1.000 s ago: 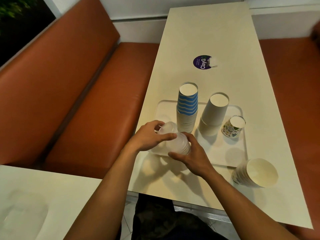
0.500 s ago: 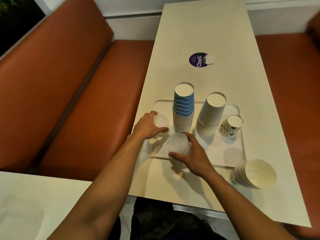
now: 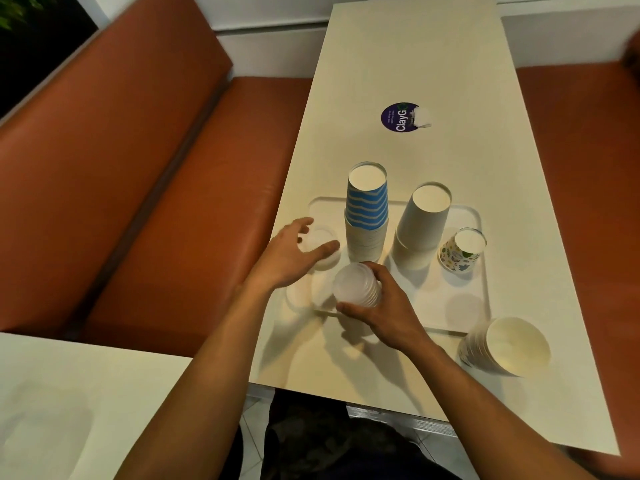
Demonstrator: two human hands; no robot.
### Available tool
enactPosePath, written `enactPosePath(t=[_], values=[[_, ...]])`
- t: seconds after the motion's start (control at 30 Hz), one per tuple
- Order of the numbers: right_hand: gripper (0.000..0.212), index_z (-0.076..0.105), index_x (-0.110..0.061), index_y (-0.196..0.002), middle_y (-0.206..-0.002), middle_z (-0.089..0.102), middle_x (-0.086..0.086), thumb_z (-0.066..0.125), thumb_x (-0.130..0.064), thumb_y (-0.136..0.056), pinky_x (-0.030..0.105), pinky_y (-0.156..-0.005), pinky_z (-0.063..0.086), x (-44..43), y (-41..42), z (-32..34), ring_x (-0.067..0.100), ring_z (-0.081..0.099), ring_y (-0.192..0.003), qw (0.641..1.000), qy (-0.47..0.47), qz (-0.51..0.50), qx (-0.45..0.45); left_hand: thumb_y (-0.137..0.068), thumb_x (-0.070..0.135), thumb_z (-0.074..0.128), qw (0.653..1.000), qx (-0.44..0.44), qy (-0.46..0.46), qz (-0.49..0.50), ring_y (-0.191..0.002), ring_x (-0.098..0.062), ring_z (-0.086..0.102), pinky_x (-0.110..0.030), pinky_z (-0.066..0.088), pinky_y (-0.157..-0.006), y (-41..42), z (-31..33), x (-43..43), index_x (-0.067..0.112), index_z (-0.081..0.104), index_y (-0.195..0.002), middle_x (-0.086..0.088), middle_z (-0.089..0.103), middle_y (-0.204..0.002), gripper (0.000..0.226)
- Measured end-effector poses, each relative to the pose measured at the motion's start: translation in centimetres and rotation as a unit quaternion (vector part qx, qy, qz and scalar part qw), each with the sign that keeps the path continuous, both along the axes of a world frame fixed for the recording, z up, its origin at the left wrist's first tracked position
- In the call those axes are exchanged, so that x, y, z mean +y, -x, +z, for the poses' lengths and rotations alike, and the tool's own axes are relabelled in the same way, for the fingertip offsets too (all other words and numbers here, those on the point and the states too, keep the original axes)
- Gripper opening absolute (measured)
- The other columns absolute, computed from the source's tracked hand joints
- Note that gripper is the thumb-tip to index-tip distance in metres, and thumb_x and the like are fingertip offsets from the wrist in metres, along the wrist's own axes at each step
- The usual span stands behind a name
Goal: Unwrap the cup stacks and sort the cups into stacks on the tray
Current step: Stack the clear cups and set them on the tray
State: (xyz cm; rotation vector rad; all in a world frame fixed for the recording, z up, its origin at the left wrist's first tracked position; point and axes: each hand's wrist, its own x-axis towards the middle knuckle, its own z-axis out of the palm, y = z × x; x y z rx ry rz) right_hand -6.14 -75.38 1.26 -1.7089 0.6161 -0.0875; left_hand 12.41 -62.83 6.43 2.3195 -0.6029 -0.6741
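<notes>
The right grip [image 3: 384, 306] is clasping the clear cup stack [image 3: 356, 285]; the released left grip [image 3: 291, 254], hovering over the lone clear cup [image 3: 318, 237], should be steadying it.

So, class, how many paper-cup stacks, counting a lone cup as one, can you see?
4: blue-striped stack and plain stack standing on the tray, floral cup by its right edge, tipped stack on the table.

blue-striped cup stack [image 3: 367, 206], white tray [image 3: 483, 271]
</notes>
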Motion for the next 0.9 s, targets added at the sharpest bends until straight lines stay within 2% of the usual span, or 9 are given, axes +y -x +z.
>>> enactPosePath(t=[0.07, 0.13, 0.27, 0.47, 0.63, 0.83, 0.9], values=[[0.082, 0.049, -0.033, -0.137, -0.126, 0.06, -0.014, 0.095, -0.032, -0.069, 0.013, -0.083, 0.046, 0.2, 0.0, 0.0, 0.007, 0.058, -0.111, 1.0, -0.004, 0.002, -0.003, -0.07, 0.072, 0.078, 0.998, 0.057, 0.006, -0.038, -0.123, -0.01, 0.056, -0.032, 0.049, -0.101, 1.9, 0.3, 0.3, 0.03, 0.043, -0.151, 0.01, 0.056, -0.138, 0.098], [0.083, 0.05, -0.033, -0.135, -0.124, 0.063, -0.012, 0.097, -0.03, -0.066, 0.019, -0.086, 0.051, 0.3, -0.2, 0.1, 0.008, 0.062, -0.11, 1.0, -0.011, 0.007, -0.008, -0.069, 0.065, 0.085, 0.992, 0.097, -0.013, -0.083, -0.12, -0.009, 0.058, -0.03, 0.05, -0.102, 3.5, 0.3, 0.5, 0.029, 0.043, -0.152, 0.011, 0.057, -0.138, 0.1], [0.087, 0.049, -0.033, -0.134, -0.121, 0.062, -0.014, 0.099, -0.024, -0.064, 0.013, -0.082, 0.048, 0.4, -0.4, 0.7, 0.004, 0.061, -0.108, 1.0, -0.011, 0.023, -0.013, -0.069, 0.055, 0.089, 0.987, 0.083, -0.039, -0.133, -0.112, -0.011, 0.061, -0.031, 0.053, -0.098, 4.8, -0.2, 0.5, 0.03, 0.049, -0.145, 0.011, 0.06, -0.135, 0.09], [0.089, 0.048, -0.03, -0.139, -0.127, 0.062, -0.008, 0.098, -0.026, -0.064, 0.029, -0.095, 0.054, 0.5, -0.5, 0.7, 0.015, 0.061, -0.113, 0.999, -0.003, 0.029, -0.017, -0.072, 0.054, 0.087, 0.989, 0.059, -0.043, -0.132, -0.112, -0.012, 0.061, -0.032, 0.053, -0.099, 4.6, 0.0, 0.8, 0.03, 0.049, -0.145, 0.012, 0.059, -0.135, 0.086], [0.087, 0.048, -0.03, -0.14, -0.125, 0.062, -0.013, 0.097, -0.027, -0.067, 0.01, -0.08, 0.05, 0.7, -0.5, 0.7, 0.007, 0.061, -0.111, 1.0, -0.001, 0.023, -0.021, -0.075, 0.05, 0.085, 0.99, 0.053, -0.034, -0.125, -0.113, -0.013, 0.06, -0.031, 0.051, -0.099, 4.1, 0.1, 0.9, 0.028, 0.051, -0.145, 0.011, 0.06, -0.135, 0.081], [0.085, 0.048, -0.032, -0.139, -0.126, 0.062, -0.01, 0.096, -0.033, -0.068, 0.019, -0.084, 0.05, 0.6, -0.6, 0.5, 0.013, 0.061, -0.111, 1.0, 0.005, 0.01, -0.01, -0.076, 0.052, 0.086, 0.994, 0.046, -0.017, -0.094, -0.116, -0.013, 0.061, -0.027, 0.049, -0.096, 2.8, 0.2, 1.0, 0.026, 0.052, -0.144, 0.009, 0.061, -0.137, 0.081], [0.086, 0.048, -0.031, -0.14, -0.13, 0.059, -0.011, 0.096, -0.036, -0.068, 0.022, -0.089, 0.047, 0.6, -0.5, 0.3, 0.013, 0.058, -0.114, 1.0, 0.016, 0.005, -0.003, -0.075, 0.056, 0.084, 0.998, 0.005, -0.009, -0.057, -0.119, -0.013, 0.059, -0.027, 0.047, -0.097, 1.7, 0.2, 0.8, 0.025, 0.049, -0.147, 0.008, 0.057, -0.142, 0.086]])
